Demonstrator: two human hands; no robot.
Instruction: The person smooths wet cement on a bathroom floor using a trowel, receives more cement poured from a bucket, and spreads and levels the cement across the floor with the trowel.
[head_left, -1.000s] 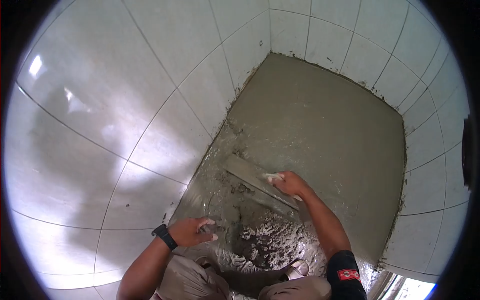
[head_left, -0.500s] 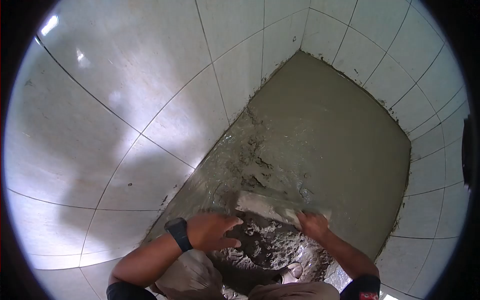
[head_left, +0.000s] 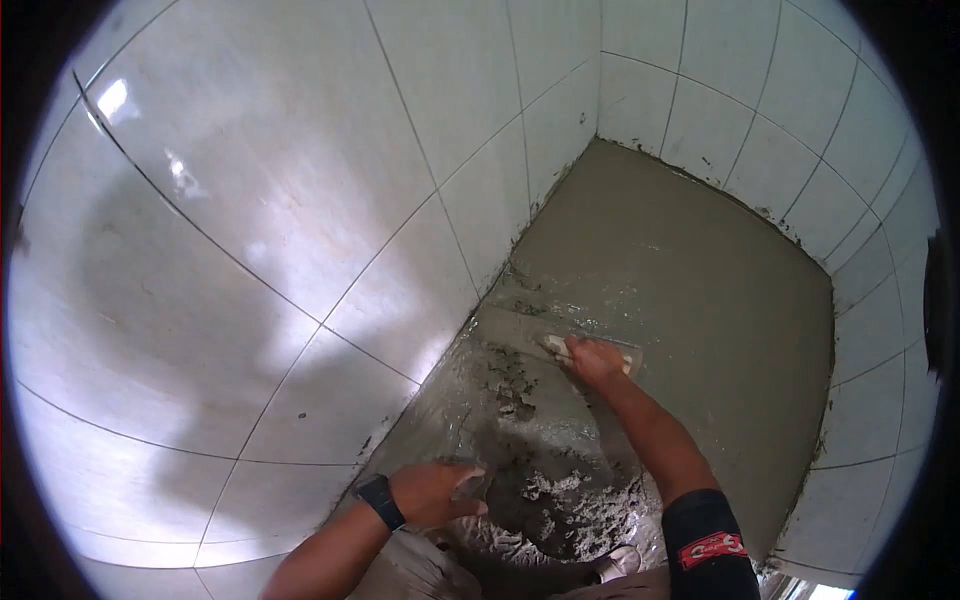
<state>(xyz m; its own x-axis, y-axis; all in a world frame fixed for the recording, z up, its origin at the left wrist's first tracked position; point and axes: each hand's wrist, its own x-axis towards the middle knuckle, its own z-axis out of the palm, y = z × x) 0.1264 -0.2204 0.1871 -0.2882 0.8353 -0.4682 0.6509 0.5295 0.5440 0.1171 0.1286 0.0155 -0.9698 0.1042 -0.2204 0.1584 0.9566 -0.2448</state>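
My right hand (head_left: pixel 597 362) is wrapped around the pale handle of a finishing trowel (head_left: pixel 515 330). Its long flat blade lies on the wet grey mortar (head_left: pixel 690 270), the left end close to the tiled wall. Below and to the left, my left hand (head_left: pixel 437 492) hangs over the lower mortar with fingers and thumb apart, holding nothing. A dark watch (head_left: pixel 381 502) circles that wrist. Beneath the trowel the mortar is rough and lumpy, while beyond it the surface is smooth and shiny.
Tall glossy tiles cover the left wall (head_left: pixel 300 200) and the far right wall (head_left: pixel 740 130), with mortar smears along their base. Crumbly loose mortar (head_left: pixel 570 500) lies near my feet, where one shoe (head_left: pixel 620 562) shows. A dark object (head_left: pixel 934 305) sits at the right edge.
My right hand has pushed the trowel forward and toward the left wall, away from my body. My left hand remains low and open; the view has shifted slightly.
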